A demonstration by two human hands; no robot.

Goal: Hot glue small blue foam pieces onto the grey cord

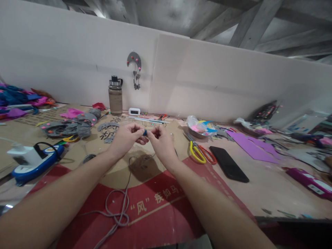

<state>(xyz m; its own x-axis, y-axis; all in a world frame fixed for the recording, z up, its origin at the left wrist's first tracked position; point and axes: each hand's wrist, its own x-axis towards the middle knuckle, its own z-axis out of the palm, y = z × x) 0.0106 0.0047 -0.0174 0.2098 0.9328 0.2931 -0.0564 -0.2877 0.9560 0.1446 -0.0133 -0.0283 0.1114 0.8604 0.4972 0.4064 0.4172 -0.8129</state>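
Note:
My left hand [129, 136] and my right hand [161, 140] meet above the cardboard sheet, fingertips pinched together. Between them is a small dark blue piece [145, 132], too small to name exactly; both hands grip it. Beneath them a grey cord [121, 207] runs in loose loops over the red printed part of the cardboard [160, 214]. Whether the cord reaches up into my fingers I cannot tell. Left of my left hand lie grey felt cutouts [107, 127] and a heap of grey felt pieces with coloured beads [70, 126].
Yellow and red-handled scissors [201, 152] and a black phone [228, 164] lie to the right. Farther right are purple sheets [252, 147] and a magenta tool [310, 181]. A water bottle [115, 97] stands at the back. A blue power strip [38, 166] sits at left.

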